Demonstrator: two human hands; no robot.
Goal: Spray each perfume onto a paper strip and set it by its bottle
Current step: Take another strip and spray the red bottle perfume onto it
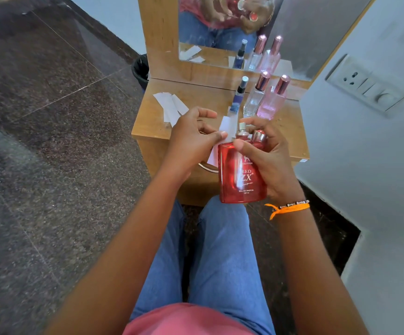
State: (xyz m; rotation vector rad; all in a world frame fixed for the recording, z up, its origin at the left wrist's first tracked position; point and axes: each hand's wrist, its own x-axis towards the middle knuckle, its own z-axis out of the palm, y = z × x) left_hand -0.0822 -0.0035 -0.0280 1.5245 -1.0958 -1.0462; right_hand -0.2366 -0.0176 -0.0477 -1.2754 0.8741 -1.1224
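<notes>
Red bottle (pixel 242 175) uncapped, spray pending.
Right hand (pixel 268 160) clasps it, cap (pixel 259 136) included; left hand (pixel 191 139) pinches paper strip (pixel 227 128) beside the nozzle. Beyond: three bottles (pixel 256 97), spare strips (pixel 169 105) unused.

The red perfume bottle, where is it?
The red perfume bottle is in the right hand, above the person's knees, beside the paper strip the left hand holds.

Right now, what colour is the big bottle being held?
Red, with white lettering; seen in the head view.
</notes>
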